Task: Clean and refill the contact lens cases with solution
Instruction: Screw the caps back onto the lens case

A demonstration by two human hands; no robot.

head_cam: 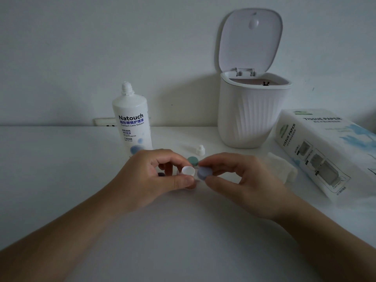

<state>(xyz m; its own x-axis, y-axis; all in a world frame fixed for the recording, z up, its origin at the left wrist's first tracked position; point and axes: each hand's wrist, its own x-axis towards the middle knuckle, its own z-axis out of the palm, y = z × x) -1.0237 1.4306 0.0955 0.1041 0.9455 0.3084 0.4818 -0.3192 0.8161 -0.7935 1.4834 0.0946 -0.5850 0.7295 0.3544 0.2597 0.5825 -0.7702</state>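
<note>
My left hand [154,176] grips a white lens case cup [188,171] between thumb and fingers, just above the white table [61,169]. My right hand [240,180] pinches a blue-grey round cap [204,173] right beside that cup. A green cap [192,160] sits on the table just behind them. A small dark cap [161,174] shows under my left fingers. The uncapped Natouch solution bottle [133,123] stands upright behind my left hand, and its white cap [200,150] lies to the right of it.
A white ribbed bin [252,115] with its lid up stands at the back right. A tissue paper pack [325,147] lies at the right, with a crumpled white tissue [281,168] beside my right hand. A wall socket [104,121] is behind the bottle.
</note>
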